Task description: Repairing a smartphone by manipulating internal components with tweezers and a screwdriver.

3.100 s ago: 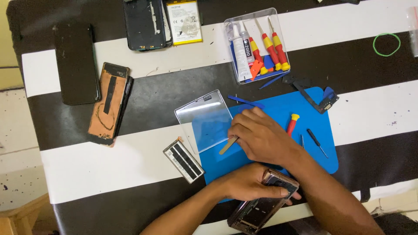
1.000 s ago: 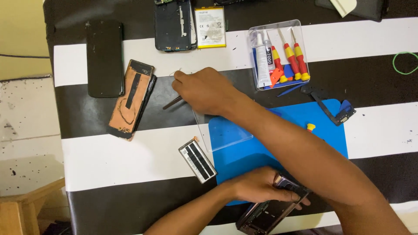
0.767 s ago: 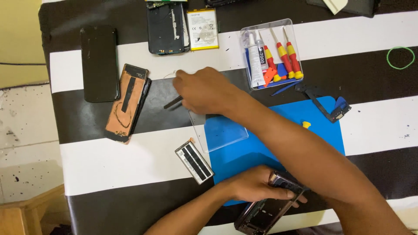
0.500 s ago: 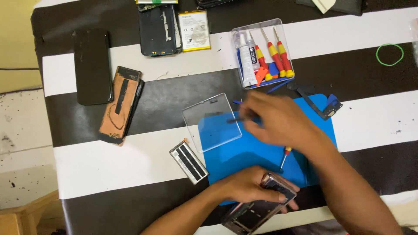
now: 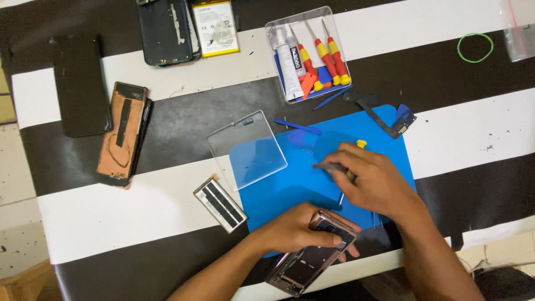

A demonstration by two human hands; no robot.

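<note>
While gripped: phone frame (image 5: pixel 309 262), tweezers (image 5: pixel 329 166).

An opened phone frame (image 5: pixel 312 253), dark inside with a pinkish metallic rim, lay tilted at the desk's near edge, gripped from above. Slim dark tweezers (image 5: pixel 329 166) were held level over the blue mat, tips pointing left.

Both forearms are bare, with no sleeves, gloves, rings or watch on the left hand (image 5: pixel 292 228) or right hand (image 5: pixel 376 181).
</note>
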